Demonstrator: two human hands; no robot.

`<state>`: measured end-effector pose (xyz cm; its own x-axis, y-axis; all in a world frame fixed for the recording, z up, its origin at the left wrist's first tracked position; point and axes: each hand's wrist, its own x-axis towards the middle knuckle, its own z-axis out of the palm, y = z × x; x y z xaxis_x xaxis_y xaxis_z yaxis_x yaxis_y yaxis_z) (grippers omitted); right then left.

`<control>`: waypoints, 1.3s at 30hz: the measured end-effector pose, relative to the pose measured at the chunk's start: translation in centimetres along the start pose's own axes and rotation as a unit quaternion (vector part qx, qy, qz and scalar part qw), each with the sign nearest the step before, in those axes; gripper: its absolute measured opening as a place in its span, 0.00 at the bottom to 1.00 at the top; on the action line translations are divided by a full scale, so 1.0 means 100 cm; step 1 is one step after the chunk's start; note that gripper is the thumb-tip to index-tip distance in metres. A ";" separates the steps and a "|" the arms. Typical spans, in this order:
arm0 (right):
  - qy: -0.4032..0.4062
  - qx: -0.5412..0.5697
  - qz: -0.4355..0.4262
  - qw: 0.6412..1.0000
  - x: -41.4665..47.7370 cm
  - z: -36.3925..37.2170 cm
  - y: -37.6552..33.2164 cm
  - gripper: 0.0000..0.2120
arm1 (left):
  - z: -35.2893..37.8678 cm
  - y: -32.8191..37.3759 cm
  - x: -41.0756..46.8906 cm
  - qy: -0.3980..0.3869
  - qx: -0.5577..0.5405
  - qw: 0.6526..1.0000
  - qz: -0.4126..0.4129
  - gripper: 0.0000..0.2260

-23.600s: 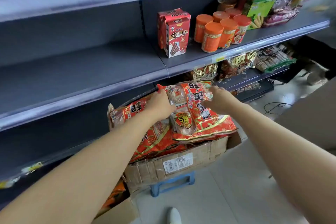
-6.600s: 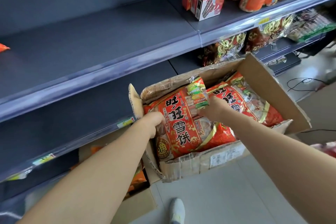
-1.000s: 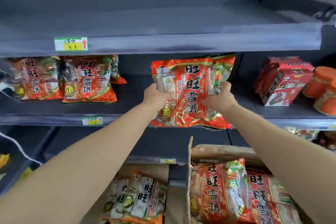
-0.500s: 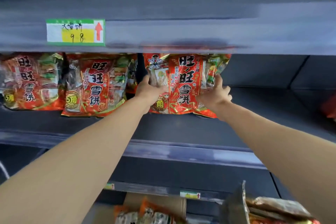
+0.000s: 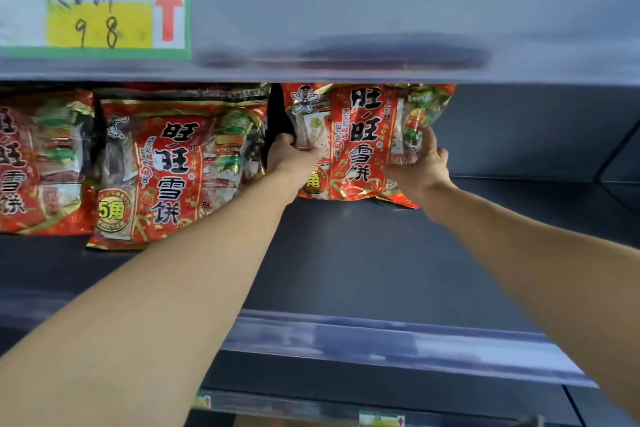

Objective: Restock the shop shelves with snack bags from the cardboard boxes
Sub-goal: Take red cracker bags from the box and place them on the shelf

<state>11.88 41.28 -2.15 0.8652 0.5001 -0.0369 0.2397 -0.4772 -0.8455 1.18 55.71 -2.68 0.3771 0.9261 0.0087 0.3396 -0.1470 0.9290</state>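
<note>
A red and gold snack bag [image 5: 363, 139] stands upright deep on the dark shelf [image 5: 346, 253], its top hidden behind the shelf edge above. My left hand [image 5: 289, 158] grips its left side, fingers curled round the edge. My right hand [image 5: 420, 163] holds the right side, fingers up against the bag. Two bags of the same kind stand to the left: one [image 5: 173, 166] beside my left hand and one [image 5: 38, 163] at the frame's left edge. The cardboard boxes are out of view.
The upper shelf's front strip [image 5: 381, 21] carries a green and yellow price label [image 5: 97, 12] with a red arrow. The shelf to the right of the held bag is bare and dark. A lower shelf edge [image 5: 381, 340] runs under my arms.
Both hands have pushed the bag further back and upright on the shelf. The camera has moved closer, so the boxes below have dropped out of view.
</note>
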 end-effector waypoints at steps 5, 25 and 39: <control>-0.024 -0.001 -0.013 1.000 0.007 0.002 -0.003 0.45 | 0.002 0.002 0.009 0.004 0.035 0.999 0.002 0.17; -0.051 -0.155 -0.065 0.984 -0.118 -0.119 0.039 0.27 | 0.015 0.045 -0.178 -0.181 0.117 0.973 0.079 0.16; -0.217 -0.296 0.156 0.917 -0.244 -0.279 0.223 0.09 | 0.151 0.014 -0.430 -0.434 0.153 0.881 -0.109 0.10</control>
<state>8.43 -1.74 -5.20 0.7062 0.4522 -0.5448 0.3187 -0.8901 -0.3257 -1.52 10.45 -7.38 0.7457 0.3489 -0.5676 0.6523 -0.2088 0.7286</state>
